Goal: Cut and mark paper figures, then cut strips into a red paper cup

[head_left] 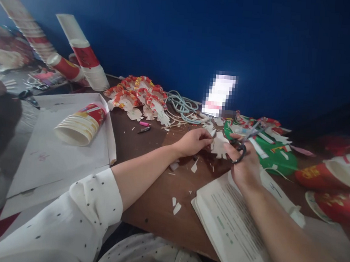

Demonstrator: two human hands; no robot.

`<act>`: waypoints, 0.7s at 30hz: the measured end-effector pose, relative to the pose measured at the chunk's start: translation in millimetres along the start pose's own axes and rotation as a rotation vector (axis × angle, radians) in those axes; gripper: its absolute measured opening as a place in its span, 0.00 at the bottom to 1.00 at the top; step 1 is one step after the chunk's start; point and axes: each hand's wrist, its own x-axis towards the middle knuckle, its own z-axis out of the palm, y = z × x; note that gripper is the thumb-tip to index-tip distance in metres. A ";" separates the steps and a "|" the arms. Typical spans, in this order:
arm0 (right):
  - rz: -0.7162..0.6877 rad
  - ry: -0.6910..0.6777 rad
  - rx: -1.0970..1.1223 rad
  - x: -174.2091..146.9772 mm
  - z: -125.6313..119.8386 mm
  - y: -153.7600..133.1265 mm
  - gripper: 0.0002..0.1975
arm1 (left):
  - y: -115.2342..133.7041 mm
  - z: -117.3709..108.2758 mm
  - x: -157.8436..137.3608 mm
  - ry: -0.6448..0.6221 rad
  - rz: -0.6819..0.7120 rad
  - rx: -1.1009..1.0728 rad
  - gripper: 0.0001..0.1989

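My left hand (194, 142) is closed in a pinch at the left edge of a white paper piece (219, 144) with a notched, fringed rim. In my right hand (247, 163) is a pair of scissors (240, 153) with dark handles. Their blades point up and away, over a green sheet, and are a little blurred. My right fingertips come close to the paper piece's right side; whether they touch it I cannot tell. Small white paper scraps (177, 208) lie on the brown table (156, 178) beneath and in front of my hands.
Behind my left hand are a heap of red-and-white cut paper pieces (138, 94) and a coiled pale cord (181, 105). Paper cups (81, 125) lie on a white box lid (54, 166). A printed booklet (231, 224) sits under my right forearm. Red cups (326, 175) lie at right.
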 end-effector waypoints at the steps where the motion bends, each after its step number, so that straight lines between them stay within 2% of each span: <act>1: 0.032 -0.028 0.027 -1.1 1.1 -1.6 0.21 | 1.0 0.5 -1.4 -0.022 0.008 0.024 0.04; 4: 0.114 -0.069 0.045 -3.7 3.0 -8.4 0.20 | 2.6 2.1 -3.2 -0.046 -0.004 -0.008 0.05; 7: 0.163 -0.008 -0.016 -4.3 2.6 -14.2 0.20 | 2.5 3.7 -2.7 -0.047 -0.056 -0.107 0.05; 10: 0.167 0.036 0.001 -3.8 1.8 -16.3 0.21 | 3.0 4.4 -2.7 -0.055 -0.097 -0.150 0.07; 15: 0.170 0.043 0.032 -3.9 2.2 -17.6 0.19 | 3.5 4.1 -3.5 -0.087 -0.120 -0.137 0.06; 21: 0.188 0.040 0.040 -4.5 2.2 -19.2 0.19 | 2.7 5.1 -2.5 -0.076 -0.115 -0.246 0.08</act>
